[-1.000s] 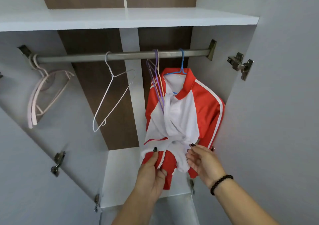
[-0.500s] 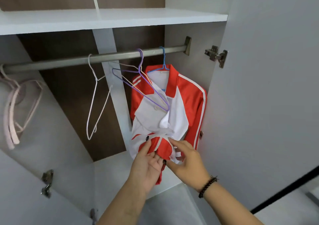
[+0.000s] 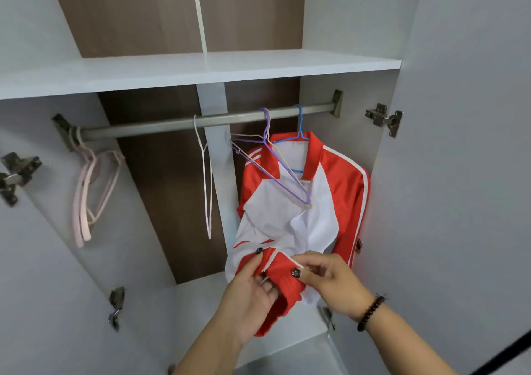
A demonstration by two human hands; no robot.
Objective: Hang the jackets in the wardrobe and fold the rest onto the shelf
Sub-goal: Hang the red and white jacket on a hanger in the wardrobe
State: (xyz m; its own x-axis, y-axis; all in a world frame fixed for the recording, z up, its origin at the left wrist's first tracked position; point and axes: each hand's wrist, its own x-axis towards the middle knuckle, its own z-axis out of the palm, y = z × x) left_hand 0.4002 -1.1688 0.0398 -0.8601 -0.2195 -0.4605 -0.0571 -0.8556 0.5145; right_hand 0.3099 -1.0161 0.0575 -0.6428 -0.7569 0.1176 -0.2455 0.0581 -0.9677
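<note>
hands (image 3: 250, 291) (image 3: 330, 281) pinching jacket (image 3: 290, 225) hem, zipper edges

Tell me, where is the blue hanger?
In the head view the blue hanger hangs near the right end of the rail, inside the collar of the red and white jacket, just right of the purple hanger.
</note>
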